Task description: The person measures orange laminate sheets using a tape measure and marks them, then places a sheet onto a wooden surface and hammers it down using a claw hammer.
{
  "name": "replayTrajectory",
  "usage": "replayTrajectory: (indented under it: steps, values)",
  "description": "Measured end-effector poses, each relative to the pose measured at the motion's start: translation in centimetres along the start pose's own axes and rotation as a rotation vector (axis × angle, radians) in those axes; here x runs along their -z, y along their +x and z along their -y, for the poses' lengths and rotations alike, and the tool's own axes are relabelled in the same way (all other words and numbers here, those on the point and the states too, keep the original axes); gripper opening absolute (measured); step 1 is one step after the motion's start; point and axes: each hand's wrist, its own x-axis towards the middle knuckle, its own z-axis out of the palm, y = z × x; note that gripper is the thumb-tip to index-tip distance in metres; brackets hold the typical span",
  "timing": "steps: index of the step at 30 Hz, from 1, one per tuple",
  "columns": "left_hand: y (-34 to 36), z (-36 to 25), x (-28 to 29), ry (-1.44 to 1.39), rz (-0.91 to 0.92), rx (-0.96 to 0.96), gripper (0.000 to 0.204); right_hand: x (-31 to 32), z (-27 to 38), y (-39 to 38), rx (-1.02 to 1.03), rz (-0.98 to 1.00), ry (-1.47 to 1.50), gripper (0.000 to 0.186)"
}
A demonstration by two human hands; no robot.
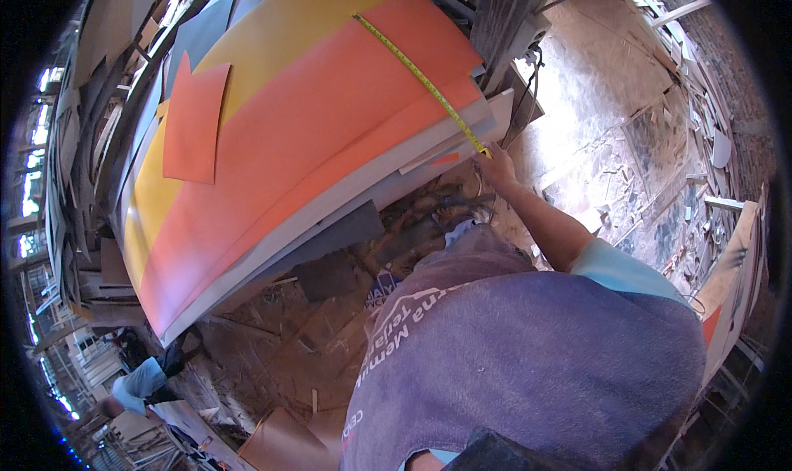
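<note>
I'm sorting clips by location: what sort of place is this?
Probably a workshop for sheet material: a yellow tape measure stretches across a large orange sheet, and scraps litter the floor.

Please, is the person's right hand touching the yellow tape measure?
Touching. The head view shows the right hand at the near end of the yellow tape measure, with no gap between them.

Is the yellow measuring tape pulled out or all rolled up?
Pulled out: the measuring tape stretches across the orange sheet, its near end at the right hand.
</note>
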Motion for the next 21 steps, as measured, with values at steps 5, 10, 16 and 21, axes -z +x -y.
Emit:
replayTrajectory:
  steps: [5,10,16,21]
  values:
    - [-0.5,0.2,0.5,0.012,0.001,0.007,0.033,-0.1,-0.4,-0.1,-0.021,0.054,0.005,0.045]
    - [-0.6,0.3,0.8,0.018,0.004,0.012,0.033,-0.4,0.4,-0.7,0.023,0.019,-0.023,0.046]
    - [-0.2,-0.1,0.5,0.028,0.018,0.006,0.033,0.0,0.3,-0.7,-0.025,0.048,-0.017,0.049]
    - [0.1,-0.8,-0.2,0.028,0.025,-0.011,0.033,0.4,0.2,0.0,-0.025,0.033,-0.037,0.049]
